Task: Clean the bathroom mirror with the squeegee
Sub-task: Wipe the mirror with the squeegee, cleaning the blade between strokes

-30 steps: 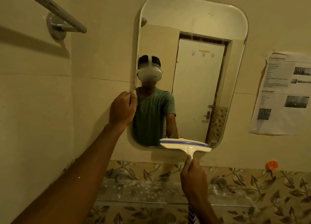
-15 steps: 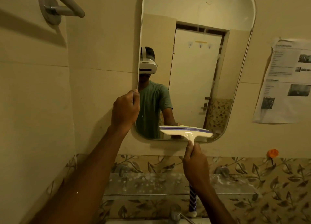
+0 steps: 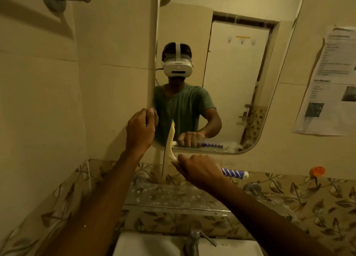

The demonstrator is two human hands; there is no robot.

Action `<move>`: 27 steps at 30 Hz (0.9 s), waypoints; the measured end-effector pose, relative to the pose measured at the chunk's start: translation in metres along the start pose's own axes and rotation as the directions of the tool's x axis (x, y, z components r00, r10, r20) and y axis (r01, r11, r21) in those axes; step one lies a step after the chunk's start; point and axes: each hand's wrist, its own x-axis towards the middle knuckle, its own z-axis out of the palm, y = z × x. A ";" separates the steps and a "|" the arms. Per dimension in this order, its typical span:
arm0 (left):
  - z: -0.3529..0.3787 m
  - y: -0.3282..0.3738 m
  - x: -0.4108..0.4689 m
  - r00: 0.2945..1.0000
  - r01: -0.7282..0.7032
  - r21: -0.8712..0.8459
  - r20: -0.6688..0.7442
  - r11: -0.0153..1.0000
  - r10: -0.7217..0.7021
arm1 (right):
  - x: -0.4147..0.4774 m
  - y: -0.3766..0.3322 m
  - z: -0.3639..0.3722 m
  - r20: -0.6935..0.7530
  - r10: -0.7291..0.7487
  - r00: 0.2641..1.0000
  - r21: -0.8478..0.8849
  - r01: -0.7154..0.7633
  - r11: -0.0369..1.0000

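Squeegee sits at the lower left corner of the mirror. Blade stands near upright, top end against the glass just inside the left edge, lower end past the mirror's bottom rim and over the wall tile. Handle runs out sideways to the right, blue-and-white striped end showing beyond the knuckles.

Right hand closed around the handle just right of the blade, back of the hand to camera; fingers hidden, so the exact grip cannot be read. It lies below the mirror's bottom rim, in front of the leaf-patterned tile band.

Left hand wrapped on the mirror's left edge, low down, thumb on the glass side, fingers behind the rim. Reads as steadying the mirror. It is just left of the blade's top end, close but apart.

Key relation: blade's long axis is vertical, and the uncleaned run of glass lies to the right of it. Judgement: with the blade set this way, a sideways pull to the right along the bottom strip is the natural stroke; only the upper part of the blade would bear on glass unless it is lifted first. Right hand does the work; the left is nearer the blade tip and could get in its way

Glass shelf and sink tap below, well clear
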 end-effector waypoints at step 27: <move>0.032 0.016 -0.032 0.899 0.398 -0.049 -0.176 0.916 -0.401 | -0.023 0.080 0.001 -0.053 -0.059 0.997 0.008 0.060 0.998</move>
